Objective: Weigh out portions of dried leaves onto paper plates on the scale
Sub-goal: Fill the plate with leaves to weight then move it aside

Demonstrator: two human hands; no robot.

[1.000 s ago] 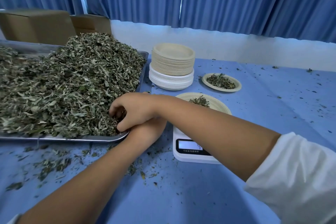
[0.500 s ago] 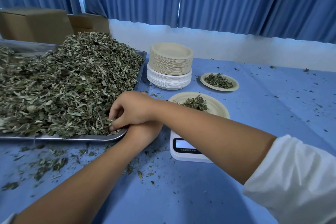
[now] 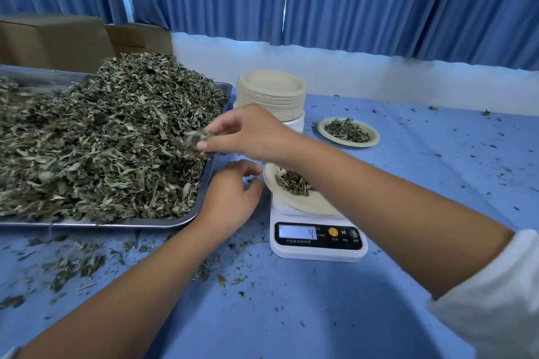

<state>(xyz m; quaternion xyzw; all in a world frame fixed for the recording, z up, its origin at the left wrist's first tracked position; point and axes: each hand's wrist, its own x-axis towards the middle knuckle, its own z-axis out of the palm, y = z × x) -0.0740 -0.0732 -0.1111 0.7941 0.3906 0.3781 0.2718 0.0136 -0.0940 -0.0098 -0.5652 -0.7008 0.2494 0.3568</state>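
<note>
Well, the right hand [image 3: 256, 137] fingers [image 3: 204, 144] pinch a loose clump of dry green leaves [image 3: 193, 137]; bits could drop short of the tan paper plate [image 3: 303, 207].

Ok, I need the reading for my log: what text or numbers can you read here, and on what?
"4": on the scale, in its display.
"M": on the scale's front, right of the yellow button.
Small print below the display and the yellow button: too small to read.
Nothing else shows legible text.
</note>
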